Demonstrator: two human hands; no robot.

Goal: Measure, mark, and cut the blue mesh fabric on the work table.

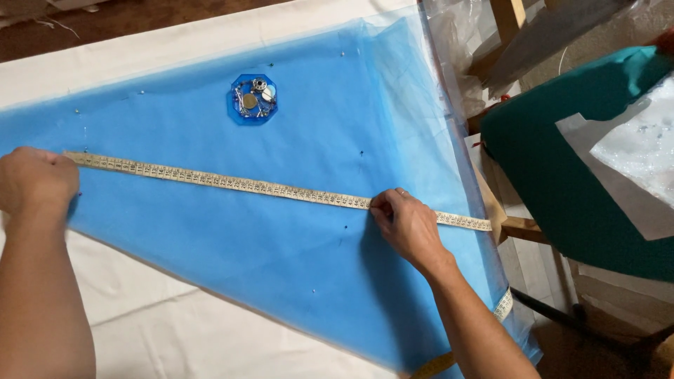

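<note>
From the head camera, looking down: a large sheet of sheer blue fabric (281, 231), roughly triangular and narrowing toward the left, is spread over the white-covered counter (175, 337). Its wide side runs along the counter's right edge, where it drapes over slightly.

A pale yellow measuring tape (232, 182) lies stretched across the fabric. Its long axis runs left to right, sloping gently down toward the right edge, so it spans the gap between both hands. The left hand (35, 181) is closed in a loose fist over the tape's left end, pressing it down at the fabric's narrow tip. The right hand (407, 224) pins the tape with its fingertips at a point well short of the right edge; a ring shows on one finger. Past this hand the tape carries on to the counter's right edge, and a further stretch hangs below, near the right forearm. The right hand lies nearer the tape's middle; the left sits at its very end.

Toward the far edge of the counter, on the fabric, rests a small blue octagonal dish (253, 100) holding pins, metal bobbins and other small sewing bits. A few pins dot the fabric.

Beyond the right edge stands a teal upholstered chair (562, 182) with white cloth (632, 147) lying on it.
</note>
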